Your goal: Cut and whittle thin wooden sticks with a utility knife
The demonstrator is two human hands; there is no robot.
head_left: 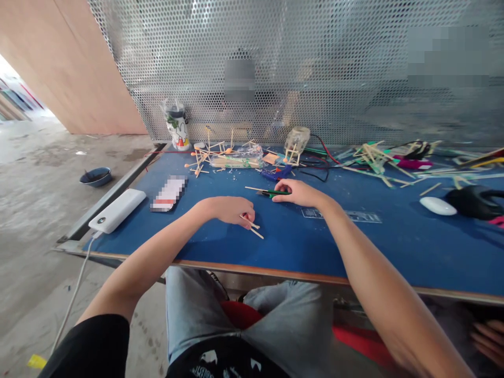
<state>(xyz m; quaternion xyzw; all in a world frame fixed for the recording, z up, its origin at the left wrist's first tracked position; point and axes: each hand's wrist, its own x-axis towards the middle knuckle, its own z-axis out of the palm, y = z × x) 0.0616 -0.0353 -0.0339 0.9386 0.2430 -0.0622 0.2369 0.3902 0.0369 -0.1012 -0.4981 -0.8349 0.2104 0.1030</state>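
Observation:
My left hand (238, 211) is low over the blue table, its fingers closed on thin wooden sticks (256, 232) that point down to the right. Farther forward and to the right, my right hand (294, 192) has its fingers wrapped round a green utility knife (271, 193), the blade end facing left. Another thin wooden stick (254, 188) runs beside the blade; whether it is held or lies on the table I cannot tell. Just behind the right hand is a blue-handled tool (273, 174), partly hidden.
Stick frames with orange joints (198, 157) and a plastic bag of sticks (238, 157) line the back. A phone (169, 193) and a white power bank (118, 210) lie left. At right are a glue gun (474, 201), a white mouse-shaped object (438, 206) and scattered sticks (372, 160). Perforated metal (315, 52) rises behind.

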